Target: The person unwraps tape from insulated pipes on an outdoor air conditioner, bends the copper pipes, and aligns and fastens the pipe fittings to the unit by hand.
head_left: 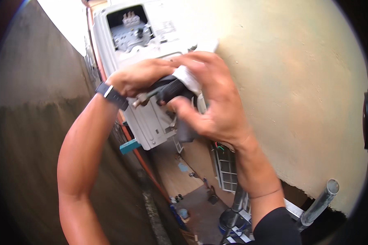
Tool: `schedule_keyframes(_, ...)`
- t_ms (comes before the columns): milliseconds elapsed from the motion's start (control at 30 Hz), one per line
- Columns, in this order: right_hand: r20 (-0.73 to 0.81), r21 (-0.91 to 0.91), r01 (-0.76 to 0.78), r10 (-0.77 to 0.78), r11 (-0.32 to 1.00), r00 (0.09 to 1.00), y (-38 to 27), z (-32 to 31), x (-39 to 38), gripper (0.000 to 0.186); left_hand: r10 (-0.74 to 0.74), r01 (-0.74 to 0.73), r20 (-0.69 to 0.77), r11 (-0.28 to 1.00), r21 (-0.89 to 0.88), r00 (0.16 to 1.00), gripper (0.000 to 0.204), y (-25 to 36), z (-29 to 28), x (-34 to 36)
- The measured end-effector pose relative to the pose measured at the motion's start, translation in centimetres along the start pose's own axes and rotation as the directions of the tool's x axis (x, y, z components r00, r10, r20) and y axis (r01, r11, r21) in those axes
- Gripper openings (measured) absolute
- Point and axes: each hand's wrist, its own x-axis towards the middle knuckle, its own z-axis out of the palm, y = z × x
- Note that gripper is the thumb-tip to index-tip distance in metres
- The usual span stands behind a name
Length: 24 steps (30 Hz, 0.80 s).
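Both hands are at a bundle of black-insulated pipe (173, 90) in front of an outdoor air-conditioner unit (151, 139). A metal pipe end with a brass-coloured fitting (141, 100) sticks out of it toward the left. My left hand (145, 75), with a dark watch on its wrist, closes over the bundle from the upper left; its fingertips are partly hidden. White wrapping tape (187, 77) lies around the bundle's upper end. My right hand (216, 96) curls around that tape from the right, thumb below, slightly blurred. Dark grey material hangs under the hands.
The unit's terminal compartment (131, 30) stands uncovered, its wiring block showing. A beige wall (294, 94) rises close on the right, a dark stained wall (41, 114) on the left. Far below lie the ground and a ladder (227, 173). A metal tube (321, 202) juts out lower right.
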Motion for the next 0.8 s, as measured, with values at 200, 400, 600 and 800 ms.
schedule_keyframes(200,0.418,-0.357,0.489,-0.332,0.796,0.845,-0.3,3.0,6.1,0.024,0.270,-0.261,0.006,0.940,-0.221,0.963,0.018,-3.6,-3.3,1.0)
schedule_keyframes(400,0.578,-0.235,0.346,-0.155,0.908,0.801,-3.7,2.9,10.2,0.041,0.416,-0.434,-0.149,0.770,-0.467,0.897,0.028,-3.8,-0.3,0.1)
schedule_keyframes(600,0.616,-0.488,0.212,0.161,0.847,0.771,-4.0,3.6,13.2,0.019,0.410,-0.424,-0.130,0.794,-0.436,0.903,0.009,-3.2,0.7,2.0)
schedule_keyframes(800,0.599,-0.467,0.074,0.253,0.881,0.760,-4.9,1.8,12.4,0.019,0.530,-0.575,-0.234,0.793,-0.204,0.815,0.026,-4.9,0.6,3.6)
